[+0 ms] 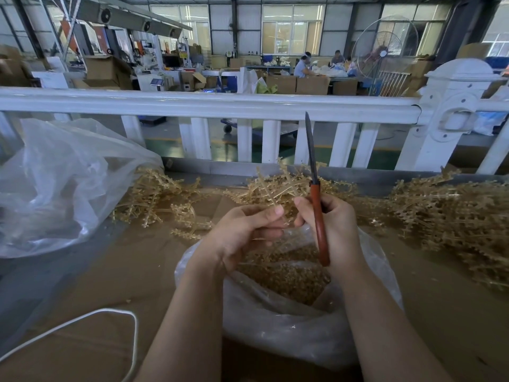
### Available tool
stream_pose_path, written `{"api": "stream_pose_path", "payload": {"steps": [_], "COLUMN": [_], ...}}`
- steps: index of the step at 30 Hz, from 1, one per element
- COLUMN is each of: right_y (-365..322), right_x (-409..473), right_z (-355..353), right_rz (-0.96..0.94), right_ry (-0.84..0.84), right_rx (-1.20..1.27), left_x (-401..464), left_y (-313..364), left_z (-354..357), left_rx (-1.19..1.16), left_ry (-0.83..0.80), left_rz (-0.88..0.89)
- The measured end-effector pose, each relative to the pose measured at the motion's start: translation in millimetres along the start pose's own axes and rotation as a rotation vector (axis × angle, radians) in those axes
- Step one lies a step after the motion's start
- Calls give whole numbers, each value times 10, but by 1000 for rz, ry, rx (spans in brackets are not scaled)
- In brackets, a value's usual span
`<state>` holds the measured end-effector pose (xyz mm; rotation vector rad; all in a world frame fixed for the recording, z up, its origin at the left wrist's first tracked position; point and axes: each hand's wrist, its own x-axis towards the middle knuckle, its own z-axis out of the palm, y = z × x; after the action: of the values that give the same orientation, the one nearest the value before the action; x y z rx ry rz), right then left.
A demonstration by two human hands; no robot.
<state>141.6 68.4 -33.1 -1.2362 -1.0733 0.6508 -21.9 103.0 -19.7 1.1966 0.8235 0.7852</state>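
Note:
My right hand (334, 224) grips a knife (316, 205) by its red-brown handle, the dark blade pointing up and away. My left hand (245, 232) is curled beside it, holding a thin tan plastic sprue (278, 193) whose branched frame rises between the two hands. Both hands hover over an open clear plastic bag (289, 326) on the table. Inside the bag lies a heap of small tan plastic pieces (286, 274).
Piles of tan sprue frames lie at the back left (159, 197) and right (454, 219) of the brown cardboard-covered table (118, 271). A big crumpled clear bag (60, 183) sits at the left. A white cord (82, 321) loops near me. A white railing (220, 106) fences the far edge.

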Motion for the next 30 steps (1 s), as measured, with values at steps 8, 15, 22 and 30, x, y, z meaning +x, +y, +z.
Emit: {"api": "stream_pose_path", "payload": {"steps": [8,15,22,30], "right_y": [-16,-17,85,133], "right_x": [3,-3,-6,-27], "right_z": [-9,-1,10,18], "right_rz": [-34,-66,-112,-172], "right_ry": [12,-19,-117,-205], "right_rx": [23,-144,-401,-561], "left_x": [28,62,57,64], "left_y": [-7,19,55,51], "left_z": [5,15,-12,-12], "left_rx": [-21,-284,-383,-372], "left_ry": [31,247,370,314], "left_rz": [79,197,259,370]}}
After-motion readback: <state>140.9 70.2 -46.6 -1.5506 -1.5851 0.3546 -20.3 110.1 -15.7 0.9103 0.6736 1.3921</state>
